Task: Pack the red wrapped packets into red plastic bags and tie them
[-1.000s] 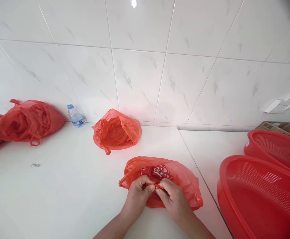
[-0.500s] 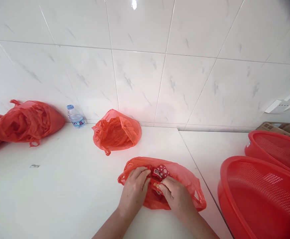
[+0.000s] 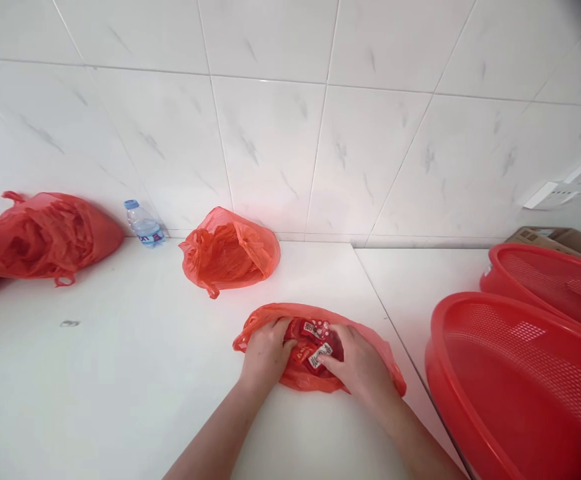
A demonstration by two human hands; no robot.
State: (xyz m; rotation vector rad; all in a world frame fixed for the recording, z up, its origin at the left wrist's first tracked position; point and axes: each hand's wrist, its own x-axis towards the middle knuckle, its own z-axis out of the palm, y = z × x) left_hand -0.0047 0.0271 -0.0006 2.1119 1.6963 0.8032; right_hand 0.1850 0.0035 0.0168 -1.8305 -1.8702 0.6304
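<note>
A red plastic bag (image 3: 290, 310) lies open on the white table in front of me, with several small red packets inside. Two packets carry white labels with dark print: one packet (image 3: 320, 359) lies nearer me and a dotted one (image 3: 316, 329) sits behind it. My left hand (image 3: 266, 353) reaches into the bag's left side, thumb apart from its fingers, beside a red packet (image 3: 302, 352). At the right side, my right hand (image 3: 359, 360) has thumb and forefinger spread, the thumb touching the nearer labelled packet. Its other fingertips are hidden in the bag.
Another open red bag (image 3: 230, 253) stands behind, against the tiled wall. At left are a fuller red bag (image 3: 45, 237) and a water bottle (image 3: 143, 225). Two red perforated baskets (image 3: 510, 387) occupy the right, with a cardboard box (image 3: 565, 241) behind them.
Both hands have let go of the red packet they were pinching and spread apart inside the bag. The white-labelled packet in the middle now shows. The view has tilted down slightly.
</note>
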